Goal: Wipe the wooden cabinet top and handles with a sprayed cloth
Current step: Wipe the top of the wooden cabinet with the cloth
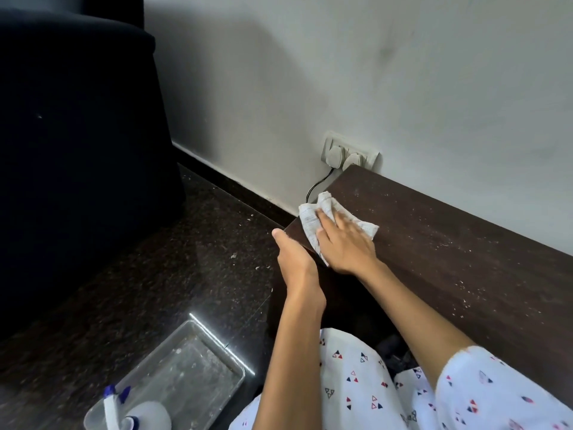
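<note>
A dark wooden cabinet top (449,243) runs along the white wall, speckled with pale dust. A crumpled white cloth (313,221) lies at its left end, hanging a little over the edge. My right hand (344,243) presses flat on the cloth with straight fingers. My left hand (294,252) is cupped against the cabinet's left edge just below the cloth, thumb up; its fingers are hidden behind the edge. No handles are in view.
A clear plastic tray (186,377) sits on the dark speckled floor at the lower left, with a white and blue spray bottle (130,411) in it. A dark sofa (77,150) fills the left. A wall socket (350,152) with plugs and a cable sits behind the cabinet.
</note>
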The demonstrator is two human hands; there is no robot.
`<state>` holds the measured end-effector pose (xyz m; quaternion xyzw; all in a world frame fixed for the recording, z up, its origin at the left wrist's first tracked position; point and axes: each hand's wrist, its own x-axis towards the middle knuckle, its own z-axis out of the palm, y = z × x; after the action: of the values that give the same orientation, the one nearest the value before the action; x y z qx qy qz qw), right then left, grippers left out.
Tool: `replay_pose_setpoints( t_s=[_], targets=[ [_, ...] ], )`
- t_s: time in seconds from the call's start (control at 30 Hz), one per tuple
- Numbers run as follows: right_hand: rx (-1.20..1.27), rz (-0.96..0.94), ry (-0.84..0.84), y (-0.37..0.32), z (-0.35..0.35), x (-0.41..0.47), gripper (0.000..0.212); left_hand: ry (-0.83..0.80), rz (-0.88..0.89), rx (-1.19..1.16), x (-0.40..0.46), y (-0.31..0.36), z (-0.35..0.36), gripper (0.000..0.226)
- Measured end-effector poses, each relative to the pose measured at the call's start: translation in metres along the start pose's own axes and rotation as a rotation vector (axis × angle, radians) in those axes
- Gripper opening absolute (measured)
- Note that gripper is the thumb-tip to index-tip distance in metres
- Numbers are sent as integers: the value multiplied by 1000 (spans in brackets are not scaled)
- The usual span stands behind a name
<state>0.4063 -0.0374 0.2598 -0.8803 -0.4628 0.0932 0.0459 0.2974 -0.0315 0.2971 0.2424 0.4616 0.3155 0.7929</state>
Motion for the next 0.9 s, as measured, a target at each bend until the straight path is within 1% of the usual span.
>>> replay_pose_setpoints(
  t_s=[0.07,0.1,0.23,0.27,0.3,0.33,0.4,0.47,0.5,0.53,0.63,0.67,0.7,0.77,0.83,0.9],
  targets=[
    [-16,41,29,-9,1,13,52,-9,-7,8,-2,3,-1,60],
    [-18,20,36,-13,2,15,52,-16,-19,5,-2,4,-2,61],
    [-32,-277,-30,-11,2,-10,50,-17,-7,-17,0,2,-4,59],
    [-26,-315,-46,-3,2,-17,50,-16,-8,-21,1,2,-4,59],
    [-20,-317,-51,5,3,-19,49,-15,-16,-16,2,2,-4,60],
    [-17,-280,-51,13,2,-17,49,-11,-24,-1,2,2,-4,61],
    [-42,-143,-33,17,-1,0,50,-4,-34,17,-2,4,-3,61],
    [-79,-50,-14,5,-3,18,51,-9,-24,30,-4,3,-2,61],
    [-88,-53,-18,-4,-3,22,51,-9,-18,34,-2,2,-2,61],
    [-91,-94,-35,-13,-3,21,51,-4,-13,29,0,2,-2,62],
    [-92,-349,-85,-16,2,-4,52,-2,-5,13,6,-2,-2,65],
    [-83,-401,-85,-9,2,-14,52,-10,-19,17,7,-3,-2,64],
    [-63,-408,-78,1,1,-20,51,-12,-28,27,7,-3,-1,61],
    [-23,-307,-82,20,-5,-19,49,-25,-28,54,4,-7,3,55],
    [-14,-159,-77,31,-13,-3,49,-50,-8,102,3,-9,8,61],
    [-42,-48,-49,28,-15,21,50,-58,21,131,3,-11,11,60]
  ],
)
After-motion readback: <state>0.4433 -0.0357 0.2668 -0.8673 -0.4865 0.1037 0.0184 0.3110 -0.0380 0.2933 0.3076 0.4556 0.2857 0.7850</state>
